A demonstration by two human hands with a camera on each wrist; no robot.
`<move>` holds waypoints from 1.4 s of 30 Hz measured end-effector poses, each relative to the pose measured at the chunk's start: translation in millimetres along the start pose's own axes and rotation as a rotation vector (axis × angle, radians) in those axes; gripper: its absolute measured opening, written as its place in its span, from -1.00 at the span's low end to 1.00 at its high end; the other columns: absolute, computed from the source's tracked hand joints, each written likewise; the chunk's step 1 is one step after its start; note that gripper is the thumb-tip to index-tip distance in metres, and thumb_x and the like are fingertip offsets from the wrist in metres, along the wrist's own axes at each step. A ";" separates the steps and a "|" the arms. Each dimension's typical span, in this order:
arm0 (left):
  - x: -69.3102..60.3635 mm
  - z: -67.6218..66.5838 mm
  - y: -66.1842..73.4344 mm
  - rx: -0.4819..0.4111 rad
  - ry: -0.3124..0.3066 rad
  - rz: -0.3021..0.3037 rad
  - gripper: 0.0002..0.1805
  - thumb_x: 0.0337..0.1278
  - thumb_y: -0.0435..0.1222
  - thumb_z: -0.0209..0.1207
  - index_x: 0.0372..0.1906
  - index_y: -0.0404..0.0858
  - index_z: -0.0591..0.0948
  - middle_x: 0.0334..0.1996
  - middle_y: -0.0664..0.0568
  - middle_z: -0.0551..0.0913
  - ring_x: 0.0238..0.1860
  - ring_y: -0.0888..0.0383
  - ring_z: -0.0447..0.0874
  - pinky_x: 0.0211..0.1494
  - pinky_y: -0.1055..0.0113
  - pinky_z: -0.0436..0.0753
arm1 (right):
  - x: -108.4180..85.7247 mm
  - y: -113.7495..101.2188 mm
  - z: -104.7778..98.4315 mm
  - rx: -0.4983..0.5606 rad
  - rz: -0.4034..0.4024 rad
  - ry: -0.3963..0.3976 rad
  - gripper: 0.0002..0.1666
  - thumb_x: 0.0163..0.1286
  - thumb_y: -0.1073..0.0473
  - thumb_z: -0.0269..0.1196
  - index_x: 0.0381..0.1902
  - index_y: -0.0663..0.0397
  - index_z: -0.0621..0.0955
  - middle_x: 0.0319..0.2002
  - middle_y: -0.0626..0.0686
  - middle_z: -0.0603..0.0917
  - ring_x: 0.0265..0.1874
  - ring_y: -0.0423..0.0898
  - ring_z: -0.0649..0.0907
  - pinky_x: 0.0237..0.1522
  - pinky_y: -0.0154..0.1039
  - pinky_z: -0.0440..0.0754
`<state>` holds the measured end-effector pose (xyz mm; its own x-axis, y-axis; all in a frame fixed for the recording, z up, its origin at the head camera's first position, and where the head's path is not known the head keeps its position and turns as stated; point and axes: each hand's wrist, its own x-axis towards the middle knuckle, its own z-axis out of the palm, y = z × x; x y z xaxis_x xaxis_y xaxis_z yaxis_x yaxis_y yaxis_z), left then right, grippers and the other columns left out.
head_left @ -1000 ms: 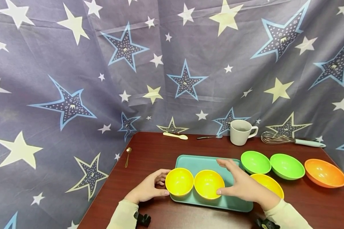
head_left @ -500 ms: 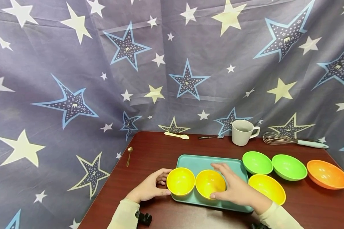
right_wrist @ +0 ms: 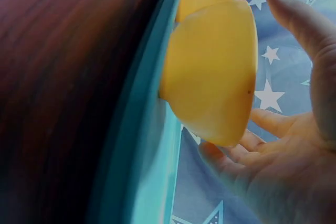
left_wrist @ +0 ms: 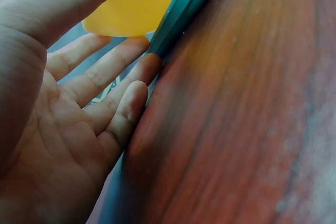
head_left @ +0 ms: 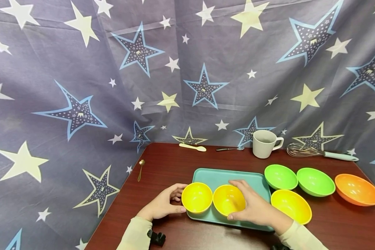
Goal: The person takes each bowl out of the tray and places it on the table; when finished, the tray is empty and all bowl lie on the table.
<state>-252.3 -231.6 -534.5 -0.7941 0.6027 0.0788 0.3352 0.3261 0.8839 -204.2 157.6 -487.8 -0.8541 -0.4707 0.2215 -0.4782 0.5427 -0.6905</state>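
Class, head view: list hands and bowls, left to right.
Left hand, left yellow bowl, middle yellow bowl, right hand, left green bowl, right green bowl, orange bowl. Omitted: rightmost yellow bowl, below both greens.

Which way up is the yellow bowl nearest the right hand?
Upright: the yellow bowl opens upward, its base on the teal tray.

Left hand (head_left: pixel 163 204), bare: palm turned inward, fingers slightly bent and loosely spread, thumb set apart. Right hand (head_left: pixel 254 208), bare: palm facing the left, fingers lightly bent, thumb well apart from them. Left forearm (head_left: pixel 133 234) and right forearm (head_left: pixel 301 236), pale-sleeved, angled inward from the lower edge of the head view.
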 end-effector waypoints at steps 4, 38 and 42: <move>-0.2 0.2 0.9 -0.003 -0.002 0.014 -0.21 0.22 -0.19 0.50 0.51 0.04 0.40 0.27 0.10 0.60 0.18 0.05 0.62 0.23 0.20 0.61 | 0.1 1.3 2.3 0.011 0.014 0.005 0.30 -0.04 -0.39 0.63 0.53 0.03 0.35 0.38 0.08 0.44 0.31 0.17 0.53 0.26 0.31 0.49; 0.2 0.2 2.2 0.005 0.001 -0.021 -0.19 0.18 -0.15 0.52 0.49 0.11 0.41 0.24 0.16 0.62 0.19 0.08 0.62 0.25 0.21 0.60 | 1.2 17.5 11.3 0.015 0.068 -0.026 0.46 -0.19 -0.34 0.70 0.54 0.19 0.30 0.27 0.08 0.49 0.19 0.08 0.56 0.20 0.20 0.55; 0.1 0.1 1.7 0.005 -0.002 -0.019 -0.20 0.19 -0.15 0.52 0.49 0.11 0.41 0.25 0.16 0.61 0.19 0.08 0.62 0.25 0.20 0.60 | 1.1 17.3 11.9 0.024 0.074 -0.026 0.45 -0.19 -0.32 0.71 0.54 0.19 0.31 0.26 0.09 0.50 0.19 0.09 0.56 0.20 0.22 0.54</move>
<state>-251.7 -230.9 -533.0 -0.7994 0.5977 0.0615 0.3228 0.3408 0.8830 -211.0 158.2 -507.7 -0.8810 -0.4482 0.1517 -0.4090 0.5602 -0.7203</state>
